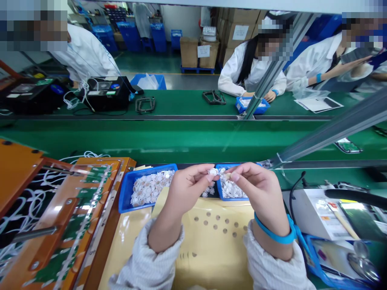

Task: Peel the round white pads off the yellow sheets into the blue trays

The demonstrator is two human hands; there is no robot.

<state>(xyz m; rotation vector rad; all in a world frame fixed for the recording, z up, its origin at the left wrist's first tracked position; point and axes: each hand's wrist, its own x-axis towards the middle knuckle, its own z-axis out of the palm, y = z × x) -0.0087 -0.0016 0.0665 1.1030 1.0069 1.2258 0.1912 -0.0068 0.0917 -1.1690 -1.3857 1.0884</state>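
Observation:
My left hand (187, 189) pinches a small round white disc (213, 171) between thumb and fingertips. Close beside it, my right hand (256, 189) is closed in a pinch on a tiny pale piece (227, 176), almost touching the disc. Both hands hover over a yellow sheet (211, 241) dotted with small round holes. Behind them stand two blue trays: the left blue tray (127, 189) and the right blue tray (222, 166), each filled with several small white discs. A blue band circles my right wrist.
An orange fixture (60, 217) with green boards and white wires lies at the left. A green conveyor belt (181, 139) runs across. Other people in white coats work on the far side. A white device (320, 213) and a metal rail (332, 129) are at the right.

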